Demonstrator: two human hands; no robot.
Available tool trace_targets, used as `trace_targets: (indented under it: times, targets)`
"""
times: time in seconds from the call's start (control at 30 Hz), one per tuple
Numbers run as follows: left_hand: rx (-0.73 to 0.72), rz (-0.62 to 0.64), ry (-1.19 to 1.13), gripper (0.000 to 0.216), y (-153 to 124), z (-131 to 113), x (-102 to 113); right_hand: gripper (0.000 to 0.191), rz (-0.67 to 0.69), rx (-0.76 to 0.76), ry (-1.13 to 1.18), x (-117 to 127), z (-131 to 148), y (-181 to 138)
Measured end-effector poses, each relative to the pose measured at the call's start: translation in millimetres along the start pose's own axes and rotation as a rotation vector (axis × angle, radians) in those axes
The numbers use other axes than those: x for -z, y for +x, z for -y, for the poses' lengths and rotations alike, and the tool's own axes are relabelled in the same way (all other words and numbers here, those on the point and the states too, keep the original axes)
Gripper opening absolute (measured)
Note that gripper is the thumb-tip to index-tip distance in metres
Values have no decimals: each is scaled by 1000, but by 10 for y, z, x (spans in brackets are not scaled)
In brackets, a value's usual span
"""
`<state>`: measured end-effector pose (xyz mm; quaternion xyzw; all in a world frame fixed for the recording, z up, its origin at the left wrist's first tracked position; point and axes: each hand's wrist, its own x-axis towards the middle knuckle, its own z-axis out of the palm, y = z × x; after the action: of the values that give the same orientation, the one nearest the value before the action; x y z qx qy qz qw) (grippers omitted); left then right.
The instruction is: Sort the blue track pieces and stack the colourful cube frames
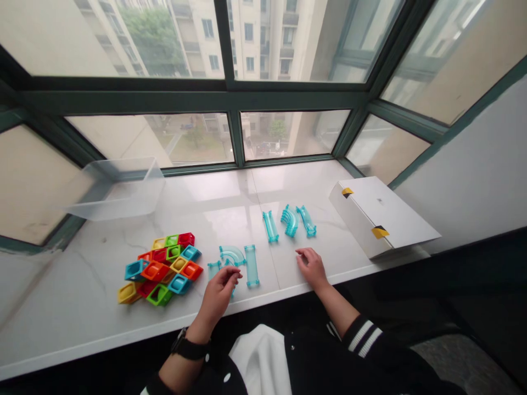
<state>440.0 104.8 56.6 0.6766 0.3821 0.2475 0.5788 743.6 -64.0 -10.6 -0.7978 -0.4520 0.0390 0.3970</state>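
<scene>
My left hand (222, 288), a dark watch on its wrist, is over a small group of clear turquoise track pieces near the counter's front edge. Its fingers are curled in toward the thumb; whether anything is between them is hidden. A curved track piece (233, 254) shows beyond it, a straight track piece (251, 266) to its right, and another piece (213, 269) is partly covered by the hand. My right hand (313, 267) rests at the counter with loosely bent fingers apart, holding nothing. Farther back lie a straight piece (270, 226), a ribbed curved piece (290, 221) and another straight piece (306, 221).
Left of my left hand is a heap of coloured plastic blocks (164, 269). A clear plastic bin (119, 192) stands at the back left by the window. At right sits a white box (387, 214) with yellow-and-black tabs. The white counter (102, 323) ends in front of me.
</scene>
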Motion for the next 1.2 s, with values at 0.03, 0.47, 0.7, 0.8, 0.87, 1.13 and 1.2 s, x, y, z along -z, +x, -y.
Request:
trace_targets:
  times: [0.03,0.47,0.7,0.8,0.87,1.13,1.2]
  targets:
    - [6,-15,-4,40,1,14,12,20,26,19,-8,-32,59,-7]
    - [-9,-150,-17,36,-156,119,151,29,332,359,49,-524,781,-127]
    - [20,-93,6,29,-173,118,35,20,384,419,71,-626,866,-219]
    - [26,-80,39,27,-185,59,10,14,375,418,91,-626,861,-224]
    - [25,-82,53,27,-186,29,9,13,368,408,110,-608,864,-225]
    - [6,-111,75,28,-191,29,9,26,351,460,3,-604,930,-223]
    - [9,-102,69,28,-199,25,0,26,350,477,-41,-626,917,-225]
